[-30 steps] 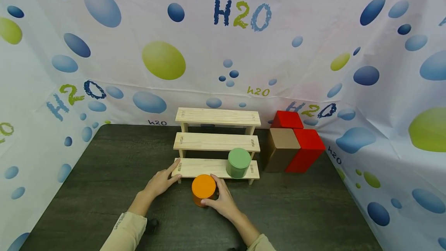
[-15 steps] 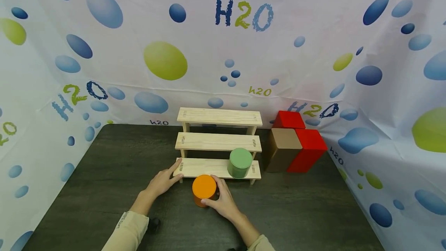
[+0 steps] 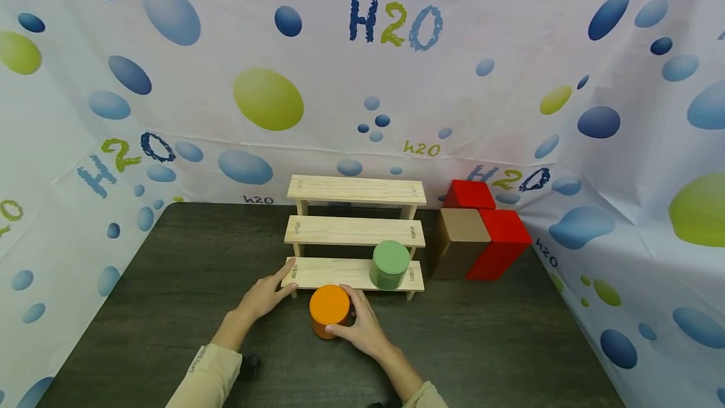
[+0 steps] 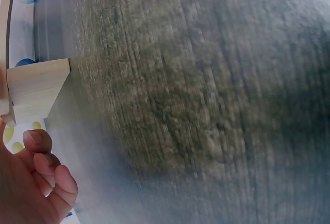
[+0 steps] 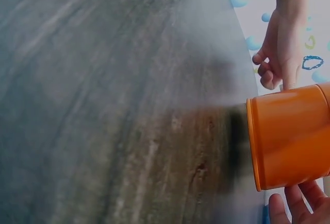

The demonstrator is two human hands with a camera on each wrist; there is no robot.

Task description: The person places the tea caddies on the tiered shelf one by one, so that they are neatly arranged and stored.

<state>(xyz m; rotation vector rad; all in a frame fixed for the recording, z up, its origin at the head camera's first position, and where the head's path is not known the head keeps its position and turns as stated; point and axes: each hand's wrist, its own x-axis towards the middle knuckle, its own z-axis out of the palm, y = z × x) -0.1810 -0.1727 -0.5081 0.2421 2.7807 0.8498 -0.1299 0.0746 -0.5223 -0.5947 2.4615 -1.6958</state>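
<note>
My right hand grips an orange cylindrical canister from its right side, thumb in front and fingers behind. The canister is upright, just in front of a wooden three-step shelf. In the right wrist view, a gap seems to separate the orange canister from the tabletop. My left hand holds the left end of the lowest step between index finger and thumb. Its other fingers curl below the plank in the left wrist view. On the right part of that step stands a green canister.
Right of the shelf stand a brown box and red boxes close together. The dark wood-grain table stretches out on both sides. A white curtain with blue and green spots hangs behind. A small black object is beside the left sleeve.
The orange canister and right fingers have shifted very slightly left and towards me. My left hand stays on the lowest step. The head view has shifted a little.
</note>
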